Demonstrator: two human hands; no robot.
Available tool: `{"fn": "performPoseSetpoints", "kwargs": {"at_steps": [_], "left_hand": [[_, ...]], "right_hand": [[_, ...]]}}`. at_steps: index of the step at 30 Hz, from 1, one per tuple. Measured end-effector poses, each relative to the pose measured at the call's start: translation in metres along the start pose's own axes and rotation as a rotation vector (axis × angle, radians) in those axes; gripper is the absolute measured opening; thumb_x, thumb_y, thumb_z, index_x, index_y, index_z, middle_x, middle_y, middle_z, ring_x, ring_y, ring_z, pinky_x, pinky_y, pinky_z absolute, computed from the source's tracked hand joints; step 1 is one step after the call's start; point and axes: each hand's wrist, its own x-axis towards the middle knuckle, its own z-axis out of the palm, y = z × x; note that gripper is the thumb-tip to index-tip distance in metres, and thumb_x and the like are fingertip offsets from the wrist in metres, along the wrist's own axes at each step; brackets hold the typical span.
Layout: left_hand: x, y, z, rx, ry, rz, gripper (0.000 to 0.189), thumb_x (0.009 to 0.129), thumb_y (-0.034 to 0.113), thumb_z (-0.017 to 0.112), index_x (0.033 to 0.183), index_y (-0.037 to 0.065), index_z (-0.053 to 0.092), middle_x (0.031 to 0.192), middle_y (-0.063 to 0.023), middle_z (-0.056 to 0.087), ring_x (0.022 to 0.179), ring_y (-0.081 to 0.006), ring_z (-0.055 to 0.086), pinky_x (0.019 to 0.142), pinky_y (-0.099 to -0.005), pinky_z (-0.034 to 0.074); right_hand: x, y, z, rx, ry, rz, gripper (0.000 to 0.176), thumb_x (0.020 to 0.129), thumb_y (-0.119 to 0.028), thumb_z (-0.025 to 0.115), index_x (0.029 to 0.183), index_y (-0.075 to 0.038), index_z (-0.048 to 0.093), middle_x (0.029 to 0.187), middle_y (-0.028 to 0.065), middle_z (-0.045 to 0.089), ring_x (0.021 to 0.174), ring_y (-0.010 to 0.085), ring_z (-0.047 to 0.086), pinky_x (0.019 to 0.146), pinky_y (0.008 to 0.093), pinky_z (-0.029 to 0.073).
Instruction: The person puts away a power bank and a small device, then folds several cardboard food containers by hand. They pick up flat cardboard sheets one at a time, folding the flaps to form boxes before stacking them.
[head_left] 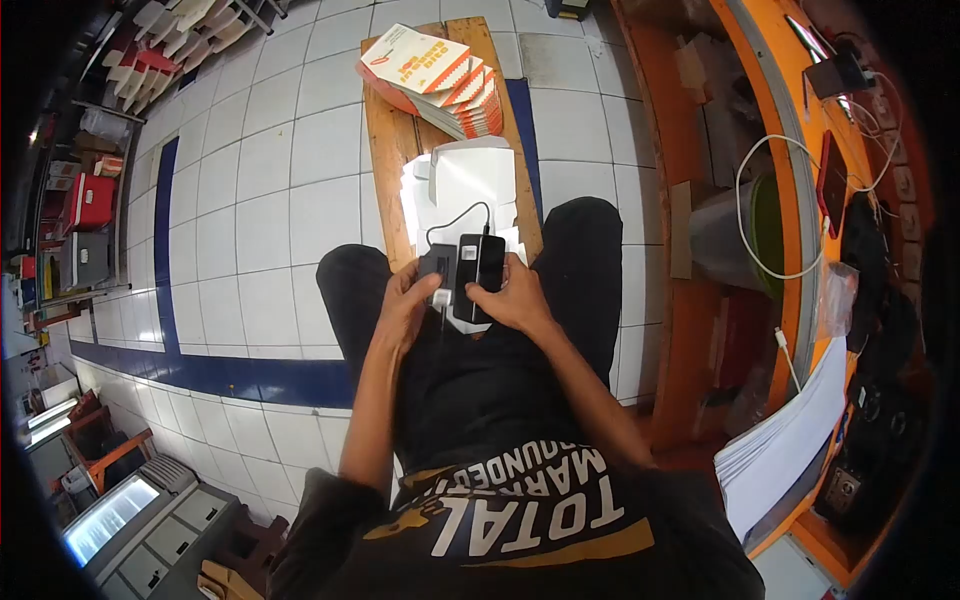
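My right hand is closed on a black phone, its thumb lying over the lower part. Beside it, my left hand grips a dark box-shaped device, with the thumb on its face. A thin black cable loops from the phone's top end to the device. Both things are side by side above my lap. Beyond them, unfolded white cardboard lies on a wooden bench. A fanned stack of white and orange flat boxes stands at the bench's far end.
An orange wooden shelf runs along the right, with a white cable, a red phone and a paper stack. Racks holding a red box stand at left. Grey drawers are at the lower left.
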Motion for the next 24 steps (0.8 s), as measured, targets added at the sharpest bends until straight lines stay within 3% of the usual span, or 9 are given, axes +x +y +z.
{"fn": "performPoseSetpoints", "kwargs": {"at_steps": [2, 3, 5, 10, 12, 17, 20, 22, 24], "left_hand": [[-0.028, 0.009, 0.006, -0.144, -0.046, -0.006, 0.061, 0.082, 0.024, 0.078, 0.130, -0.005, 0.054, 0.115, -0.0111, 0.065, 0.107, -0.0195, 0.064, 0.096, -0.0323, 0.049], [-0.041, 0.013, 0.008, -0.287, -0.099, -0.012, 0.062, 0.082, 0.023, 0.077, 0.131, -0.005, 0.052, 0.115, -0.0106, 0.065, 0.107, -0.0193, 0.063, 0.096, -0.0321, 0.050], [-0.064, 0.020, 0.013, -0.307, -0.100, -0.031, 0.068, 0.082, 0.024, 0.078, 0.136, -0.003, 0.047, 0.116, -0.0105, 0.063, 0.107, -0.0197, 0.064, 0.096, -0.0334, 0.052], [-0.101, 0.023, 0.002, -0.427, -0.143, -0.012, 0.089, 0.079, 0.026, 0.084, 0.147, 0.002, 0.033, 0.129, -0.0136, 0.058, 0.118, -0.0241, 0.062, 0.100, -0.0394, 0.053], [-0.112, 0.027, 0.001, -0.439, -0.214, -0.084, 0.099, 0.077, 0.027, 0.087, 0.152, 0.004, 0.028, 0.137, -0.0154, 0.055, 0.127, -0.0269, 0.057, 0.106, -0.0441, 0.050], [-0.120, 0.041, 0.014, -0.405, -0.287, -0.097, 0.097, 0.077, 0.027, 0.087, 0.151, 0.000, 0.029, 0.139, -0.0168, 0.054, 0.126, -0.0287, 0.058, 0.104, -0.0470, 0.051], [-0.120, 0.027, -0.006, -0.406, -0.311, -0.125, 0.091, 0.077, 0.026, 0.085, 0.146, -0.004, 0.035, 0.137, -0.0191, 0.055, 0.123, -0.0296, 0.060, 0.102, -0.0468, 0.052], [-0.119, 0.017, -0.009, -0.553, -0.283, -0.157, 0.081, 0.074, 0.018, 0.083, 0.140, -0.008, 0.043, 0.127, -0.0211, 0.063, 0.112, -0.0307, 0.067, 0.098, -0.0438, 0.055], [-0.121, 0.020, -0.007, -0.516, -0.292, -0.157, 0.083, 0.070, 0.016, 0.082, 0.139, -0.008, 0.044, 0.123, -0.0213, 0.065, 0.109, -0.0312, 0.068, 0.096, -0.0432, 0.056]], "right_hand": [[-0.017, -0.009, -0.007, 0.219, -0.115, -0.079, 0.058, 0.076, -0.022, 0.082, 0.119, 0.007, 0.056, 0.103, 0.0201, 0.071, 0.089, 0.0228, 0.071, 0.079, 0.0340, 0.057], [-0.022, -0.012, -0.008, 0.223, -0.119, -0.075, 0.058, 0.076, -0.022, 0.082, 0.119, 0.007, 0.056, 0.103, 0.0201, 0.071, 0.089, 0.0228, 0.071, 0.079, 0.0340, 0.057], [-0.036, -0.019, -0.014, 0.550, -0.299, -0.113, 0.054, 0.080, -0.015, 0.080, 0.122, 0.007, 0.054, 0.107, 0.0191, 0.071, 0.090, 0.0174, 0.070, 0.076, 0.0301, 0.056], [-0.069, -0.040, -0.026, 0.452, -0.301, -0.277, 0.048, 0.081, -0.015, 0.081, 0.117, 0.004, 0.055, 0.087, 0.0069, 0.063, 0.077, 0.0094, 0.062, 0.064, 0.0266, 0.051], [-0.080, -0.040, -0.029, 0.457, -0.312, -0.287, 0.048, 0.081, -0.016, 0.081, 0.116, 0.004, 0.056, 0.087, 0.0079, 0.064, 0.076, 0.0097, 0.062, 0.064, 0.0266, 0.051], [-0.108, -0.062, -0.049, 0.429, -0.329, -0.321, 0.048, 0.079, -0.019, 0.083, 0.114, 0.004, 0.059, 0.087, 0.0104, 0.066, 0.071, 0.0113, 0.061, 0.065, 0.0268, 0.051], [-0.115, -0.064, -0.049, 0.290, -0.276, -0.415, 0.051, 0.078, -0.020, 0.086, 0.115, 0.004, 0.060, 0.091, 0.0019, 0.057, 0.079, 0.0078, 0.051, 0.057, 0.0197, 0.055], [-0.122, -0.070, -0.048, 0.409, -0.269, -0.324, 0.048, 0.077, -0.023, 0.086, 0.109, 0.004, 0.062, 0.090, 0.0118, 0.065, 0.070, 0.0158, 0.064, 0.066, 0.0277, 0.052], [-0.125, -0.066, -0.046, 0.336, -0.203, -0.378, 0.047, 0.078, -0.024, 0.085, 0.108, 0.004, 0.062, 0.089, 0.0118, 0.065, 0.070, 0.0158, 0.064, 0.066, 0.0276, 0.052]]}}
